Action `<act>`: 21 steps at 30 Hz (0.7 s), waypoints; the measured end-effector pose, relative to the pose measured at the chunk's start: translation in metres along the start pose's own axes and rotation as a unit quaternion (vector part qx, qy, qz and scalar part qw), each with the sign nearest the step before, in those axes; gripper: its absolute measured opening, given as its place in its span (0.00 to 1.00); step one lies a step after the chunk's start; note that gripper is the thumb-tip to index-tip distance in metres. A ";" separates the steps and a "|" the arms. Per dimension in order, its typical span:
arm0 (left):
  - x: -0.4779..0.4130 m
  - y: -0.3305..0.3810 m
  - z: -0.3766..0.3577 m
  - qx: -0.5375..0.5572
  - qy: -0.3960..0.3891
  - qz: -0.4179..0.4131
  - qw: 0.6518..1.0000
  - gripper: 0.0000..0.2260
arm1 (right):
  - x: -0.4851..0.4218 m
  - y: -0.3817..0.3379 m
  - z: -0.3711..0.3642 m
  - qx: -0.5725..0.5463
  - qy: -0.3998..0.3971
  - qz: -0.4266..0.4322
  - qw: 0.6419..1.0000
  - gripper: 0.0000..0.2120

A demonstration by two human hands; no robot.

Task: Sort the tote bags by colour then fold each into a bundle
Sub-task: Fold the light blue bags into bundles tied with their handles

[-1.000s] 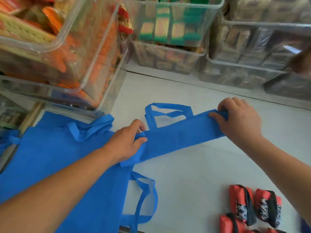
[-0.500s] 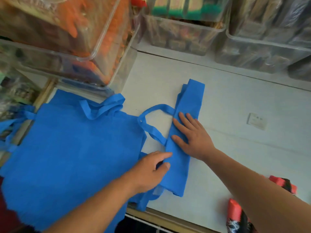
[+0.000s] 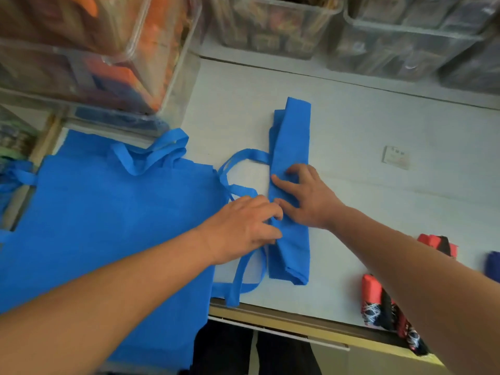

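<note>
A blue tote bag (image 3: pixel 290 136), folded into a long narrow strip, lies on the white table (image 3: pixel 378 212) and runs away from me. Its handle loops (image 3: pixel 235 163) stick out to the left. My right hand (image 3: pixel 305 196) presses flat on the middle of the strip, fingers spread. My left hand (image 3: pixel 243 226) sits at the strip's left edge with fingers curled down onto the fabric; whether it pinches the fabric is hidden. A pile of flat blue tote bags (image 3: pixel 108 226) lies to the left. Red and black folded bundles (image 3: pixel 376 304) sit near the right front edge.
Clear plastic bins (image 3: pixel 94 63) of packaged goods stand at the left and along the back (image 3: pixel 405 36). A small paper label (image 3: pixel 396 157) lies on the table at the right. A dark blue bundle (image 3: pixel 492 263) shows at the right edge. The table's front edge (image 3: pixel 284 318) runs below the strip.
The strip was held crosswise between both hands; it has been turned lengthwise and laid down. My right hand moved to press on its middle, and my left hand closed in beside it.
</note>
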State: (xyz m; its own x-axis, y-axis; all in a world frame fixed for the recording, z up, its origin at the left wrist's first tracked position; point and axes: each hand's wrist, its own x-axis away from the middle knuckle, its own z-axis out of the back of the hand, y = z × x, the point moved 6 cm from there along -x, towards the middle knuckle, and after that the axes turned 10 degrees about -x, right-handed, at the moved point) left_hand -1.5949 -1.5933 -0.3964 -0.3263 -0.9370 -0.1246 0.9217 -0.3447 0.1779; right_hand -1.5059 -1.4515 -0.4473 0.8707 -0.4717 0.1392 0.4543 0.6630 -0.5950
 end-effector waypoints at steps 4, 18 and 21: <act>-0.016 -0.031 0.023 0.190 0.034 0.142 0.971 0.10 | 0.014 0.004 0.012 -0.141 -0.066 -0.088 0.984 0.14; -0.050 -0.072 -0.026 0.583 -0.019 0.522 0.623 0.27 | 0.014 0.025 0.028 -0.339 0.133 -0.320 0.874 0.28; -0.049 -0.074 -0.033 0.463 -0.044 0.522 0.715 0.33 | -0.008 0.030 0.030 -0.227 0.124 -0.336 0.906 0.17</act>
State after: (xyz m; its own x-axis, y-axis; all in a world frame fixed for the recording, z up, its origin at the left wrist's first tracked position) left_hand -1.6402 -1.5205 -0.4355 0.3892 -0.6967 0.6026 0.1510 0.6936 0.7043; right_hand -1.4933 -1.4104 -0.4422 0.3312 -0.8338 0.4417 0.6925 -0.1031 -0.7140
